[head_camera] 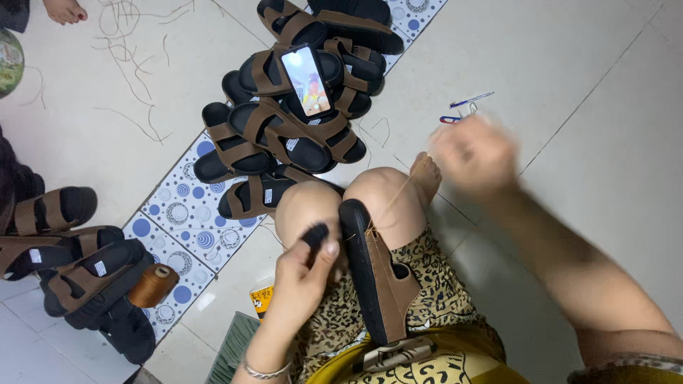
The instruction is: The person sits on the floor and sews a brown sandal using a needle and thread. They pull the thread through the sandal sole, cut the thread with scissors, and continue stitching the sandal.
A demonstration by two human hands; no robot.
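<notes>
A brown-strapped sandal with a black sole (376,274) lies on edge across my lap, toe toward my knees. My left hand (302,277) is closed around a small black handle (315,235) just left of the sole. My right hand (473,153) is blurred, raised to the right above the floor, fingers closed on a tan thread (398,193) that runs taut from it down to the sole's edge.
A pile of matching brown and black sandals (292,121) lies ahead with a lit phone (307,80) on top. More sandals (78,270) and a spool of brown thread (153,284) sit left. Scissors (462,110) lie by my foot. Another person's foot (64,10) shows top left.
</notes>
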